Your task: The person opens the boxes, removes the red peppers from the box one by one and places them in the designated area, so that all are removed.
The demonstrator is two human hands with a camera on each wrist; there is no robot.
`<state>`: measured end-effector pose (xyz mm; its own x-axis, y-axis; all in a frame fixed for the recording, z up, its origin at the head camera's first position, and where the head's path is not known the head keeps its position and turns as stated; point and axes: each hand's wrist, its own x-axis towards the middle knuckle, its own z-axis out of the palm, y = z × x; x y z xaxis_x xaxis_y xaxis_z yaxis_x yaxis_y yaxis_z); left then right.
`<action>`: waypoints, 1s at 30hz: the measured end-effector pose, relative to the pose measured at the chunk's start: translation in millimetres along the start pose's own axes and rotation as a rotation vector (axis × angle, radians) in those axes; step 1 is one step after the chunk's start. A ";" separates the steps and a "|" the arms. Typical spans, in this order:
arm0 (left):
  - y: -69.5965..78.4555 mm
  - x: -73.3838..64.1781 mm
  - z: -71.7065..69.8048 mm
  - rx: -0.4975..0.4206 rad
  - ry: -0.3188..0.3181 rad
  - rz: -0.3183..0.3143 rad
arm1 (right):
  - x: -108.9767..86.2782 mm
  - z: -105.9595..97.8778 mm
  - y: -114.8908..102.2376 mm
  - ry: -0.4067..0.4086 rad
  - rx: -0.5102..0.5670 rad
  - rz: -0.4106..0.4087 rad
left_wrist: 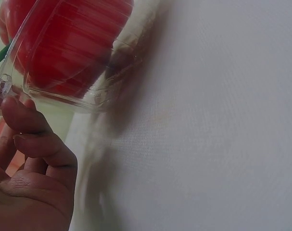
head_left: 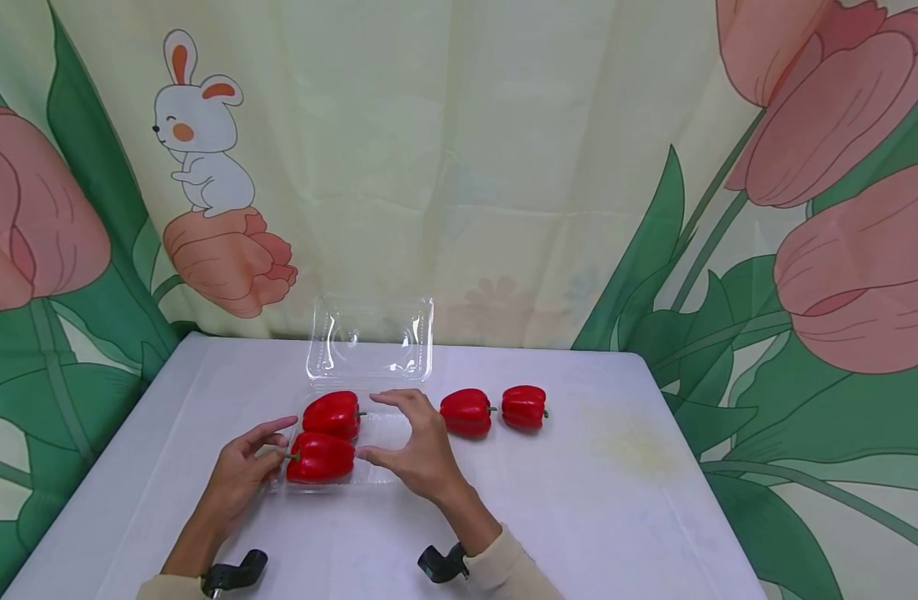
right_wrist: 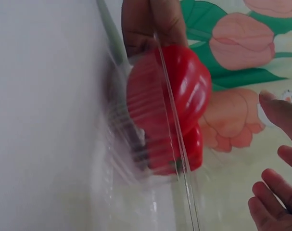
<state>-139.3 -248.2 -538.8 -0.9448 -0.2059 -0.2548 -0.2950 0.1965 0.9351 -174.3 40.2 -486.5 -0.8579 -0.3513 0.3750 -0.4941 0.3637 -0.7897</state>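
Two red bell peppers, a rear one (head_left: 331, 415) and a front one (head_left: 320, 460), lie in the left half of a clear plastic clamshell box (left_wrist: 64, 100). My left hand (head_left: 241, 467) is at the box's left end, its fingers pinching the rim near a corner in the left wrist view. Over the right half of the box, my right hand (head_left: 426, 446) is spread, thumb and fingers apart with nothing between them. Its thumb tip is close by the front pepper's right end. The rear pepper's green stem points right, the front one's left.
The box's clear lid (head_left: 369, 337) stands raised at the back, near the curtain (head_left: 504, 167). Right of my right hand, two more red bell peppers sit on the white tablecloth (head_left: 579, 500): a nearer one (head_left: 465, 413) and a farther one (head_left: 524, 407).
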 end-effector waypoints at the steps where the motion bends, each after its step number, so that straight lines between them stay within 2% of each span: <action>1: 0.1 -0.1 -0.1 0.000 0.000 0.000 | 0.0 2.5 -0.6 -0.004 0.006 0.001; 22: 0.0 -0.7 0.3 0.024 0.002 0.030 | -0.4 45.5 -9.3 -0.122 0.037 0.075; 30: 0.0 -1.0 0.7 0.028 0.008 0.040 | -0.2 57.7 -9.0 -0.154 -0.024 0.120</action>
<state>-138.5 -247.3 -538.7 -0.9546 -0.2054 -0.2157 -0.2615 0.2312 0.9371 -161.5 -12.8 -507.5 -0.8798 -0.4319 0.1987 -0.3948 0.4308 -0.8115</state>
